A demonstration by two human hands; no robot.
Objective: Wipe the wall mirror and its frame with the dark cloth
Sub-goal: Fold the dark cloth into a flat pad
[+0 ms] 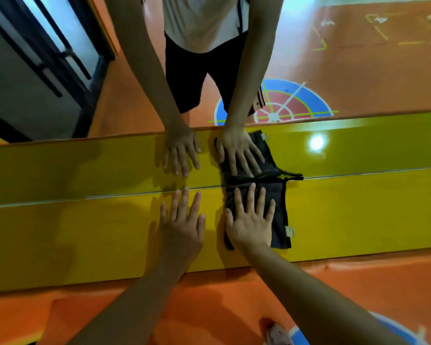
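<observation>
The wall mirror (334, 70) fills the upper half of the view and reflects my arms, body and the floor. Its yellow bottom frame (85, 232) runs across the middle, meeting the glass at a thin seam. The dark cloth (280, 227) lies flat on the frame, its top edge at the seam. My right hand (251, 217) presses on the cloth with straight, spread fingers. My left hand (182, 220) rests flat on the bare yellow frame just left of the cloth, fingertips near the seam.
Orange floor (209, 307) lies below the frame. A shoe (278, 334) and a blue floor marking (393, 332) show at the bottom right. The mirror reflects a dark-framed door (47, 58) at upper left and a blue-and-red target marking (284, 105).
</observation>
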